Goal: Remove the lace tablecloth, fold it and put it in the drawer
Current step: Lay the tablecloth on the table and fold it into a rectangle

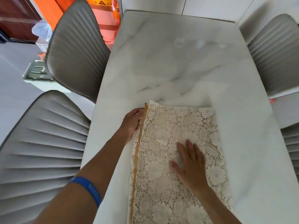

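The cream lace tablecloth (pixel 163 131) lies folded into a long rectangle on the near half of the white marble table (pixel 169 50). A gold trim runs along its left edge. My left hand (pixel 132 122) grips that left edge near the far corner, fingers curled under the trim. My right hand (pixel 190 164) lies flat on the middle of the cloth, fingers straight and spread, pressing it down. No drawer is in view.
Two grey ribbed chairs (pixel 76 50) (pixel 42 146) stand along the table's left side, and another (pixel 275 55) along the right. On the floor at the left are a grey-green box (pixel 36 71) and orange and pink items (pixel 105 25).
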